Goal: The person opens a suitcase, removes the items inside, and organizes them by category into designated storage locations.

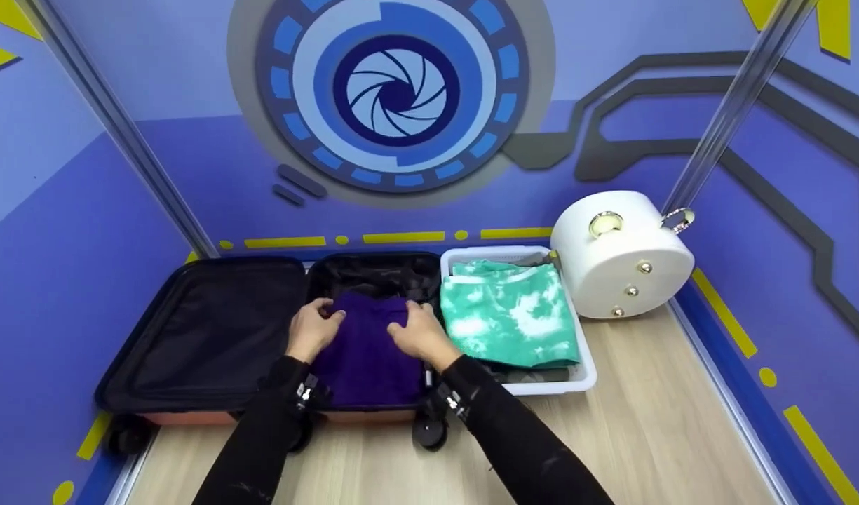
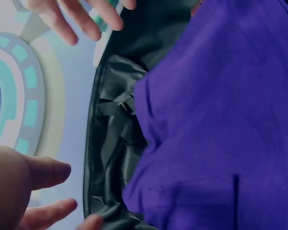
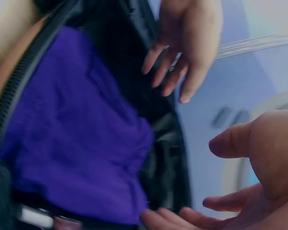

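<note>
A folded purple garment (image 1: 373, 351) lies in the right half of an open suitcase with a black lining (image 2: 116, 139). My left hand (image 1: 315, 331) is above the garment's far left corner, and my right hand (image 1: 418, 333) is above its far right side. In the left wrist view, the left thumb and fingers (image 2: 48, 172) are extended, apart from the cloth. In the right wrist view, the right hand (image 3: 259, 177) is spread, its lower fingertips near the garment's edge. Neither hand grips anything.
The suitcase's other half (image 1: 215, 330) lies open at the left. To the right, a white basket (image 1: 587, 375) holds a folded green-and-white tie-dye garment (image 1: 510, 315). A white rounded case (image 1: 622, 256) stands in the back right corner, close to the walls. Suitcase wheels (image 1: 430, 429) stick out in front.
</note>
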Demonstrator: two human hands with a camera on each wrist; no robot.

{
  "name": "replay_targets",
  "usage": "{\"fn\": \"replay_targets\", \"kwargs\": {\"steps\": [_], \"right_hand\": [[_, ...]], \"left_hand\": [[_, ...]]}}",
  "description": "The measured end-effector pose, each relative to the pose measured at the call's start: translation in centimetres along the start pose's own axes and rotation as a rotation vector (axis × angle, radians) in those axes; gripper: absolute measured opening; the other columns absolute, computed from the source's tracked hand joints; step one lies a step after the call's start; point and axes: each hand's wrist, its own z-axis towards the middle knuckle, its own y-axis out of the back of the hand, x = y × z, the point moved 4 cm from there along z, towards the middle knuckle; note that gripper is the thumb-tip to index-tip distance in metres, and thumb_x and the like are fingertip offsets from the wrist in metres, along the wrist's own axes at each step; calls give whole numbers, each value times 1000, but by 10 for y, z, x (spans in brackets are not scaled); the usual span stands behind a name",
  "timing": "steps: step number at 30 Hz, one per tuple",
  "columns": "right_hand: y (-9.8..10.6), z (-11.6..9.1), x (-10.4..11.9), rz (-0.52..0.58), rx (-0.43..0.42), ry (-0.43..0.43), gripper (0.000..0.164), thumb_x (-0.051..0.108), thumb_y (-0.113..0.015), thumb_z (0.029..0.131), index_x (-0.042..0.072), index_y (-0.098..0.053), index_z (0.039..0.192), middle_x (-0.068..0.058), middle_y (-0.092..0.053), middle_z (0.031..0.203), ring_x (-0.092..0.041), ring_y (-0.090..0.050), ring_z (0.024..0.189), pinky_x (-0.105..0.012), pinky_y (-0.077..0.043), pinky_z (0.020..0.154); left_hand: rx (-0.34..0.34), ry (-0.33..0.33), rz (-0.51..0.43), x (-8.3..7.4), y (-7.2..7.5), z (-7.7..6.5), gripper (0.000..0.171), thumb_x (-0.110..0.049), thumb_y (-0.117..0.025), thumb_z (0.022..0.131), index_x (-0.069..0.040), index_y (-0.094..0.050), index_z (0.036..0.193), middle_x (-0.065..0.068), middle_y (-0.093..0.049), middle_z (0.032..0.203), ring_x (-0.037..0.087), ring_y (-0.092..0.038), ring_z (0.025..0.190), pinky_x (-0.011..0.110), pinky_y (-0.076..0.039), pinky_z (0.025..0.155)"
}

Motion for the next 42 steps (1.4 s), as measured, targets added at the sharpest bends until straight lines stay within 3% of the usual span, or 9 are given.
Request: {"fn": "replay_targets", "kwargs": {"steps": [6, 14, 18, 23, 26, 30, 33, 36, 42], "right_hand": [[-25, -1, 5, -27, 4, -95, 72, 40, -62, 109, 1, -44, 166, -32, -38, 171, -49, -40, 160, -57, -39, 129], [-39, 11, -12, -77, 4, -214, 62, 35, -66, 108, -5, -58, 154, -31, -51, 165, -52, -43, 158, -59, -38, 130], [-56, 45, -39, -109, 51, -220, 56, 35, -64, 106, -4, -65, 147, -27, -60, 159, -46, -51, 154, -54, -43, 127], [-71, 82, -71, -117, 85, -219, 48, 30, -59, 103, -3, -72, 135, -22, -71, 144, -37, -69, 129, -47, -57, 107], [-65, 85, -73, -117, 58, -221, 44, 25, -59, 100, -3, -73, 131, -23, -74, 138, -37, -71, 122, -47, -60, 102], [-51, 74, -58, -114, 11, -237, 52, 22, -65, 99, -5, -65, 144, -25, -70, 145, -40, -67, 136, -48, -56, 112], [-47, 71, -51, -128, 13, -272, 51, 22, -67, 100, -4, -64, 144, -24, -69, 145, -39, -68, 133, -47, -56, 109], [-51, 79, -54, -177, 34, -288, 37, 21, -67, 101, -2, -72, 129, -22, -75, 133, -34, -72, 112, -44, -59, 93], [-57, 78, -55, -171, 52, -272, 33, 21, -65, 99, 0, -75, 123, -19, -77, 129, -32, -71, 106, -44, -59, 90]], "left_hand": [[22, 14, 112, 29, -19, 15, 45, -38, -77, 98, -5, -77, 127, 26, -75, 136, 50, -68, 127, 58, -53, 109], [136, 85, 169, 9, -24, -11, 45, -35, -76, 100, 0, -74, 130, 28, -72, 139, 49, -67, 132, 60, -52, 112], [162, 113, 212, 27, -35, 3, 41, -38, -76, 98, -4, -75, 122, 26, -75, 132, 48, -69, 124, 57, -54, 106], [174, 162, 242, 52, -50, 25, 30, -39, -75, 97, -10, -74, 105, 19, -78, 118, 42, -71, 115, 52, -56, 99], [189, 204, 235, 35, -40, 13, 41, -31, -74, 97, -1, -68, 124, 27, -73, 131, 46, -68, 128, 54, -54, 110], [203, 241, 235, 23, -33, 3, 64, -25, -72, 96, 12, -55, 145, 37, -64, 146, 52, -60, 141, 57, -48, 121], [207, 237, 257, 18, -32, -1, 54, -25, -72, 95, 12, -64, 135, 34, -68, 142, 49, -64, 136, 55, -50, 119], [192, 209, 272, 15, -31, -2, 43, -24, -74, 94, 9, -73, 122, 30, -74, 134, 47, -69, 129, 53, -54, 114], [181, 185, 251, 12, -25, -7, 46, -23, -68, 93, 8, -72, 126, 30, -74, 132, 45, -71, 122, 55, -57, 108]]}}
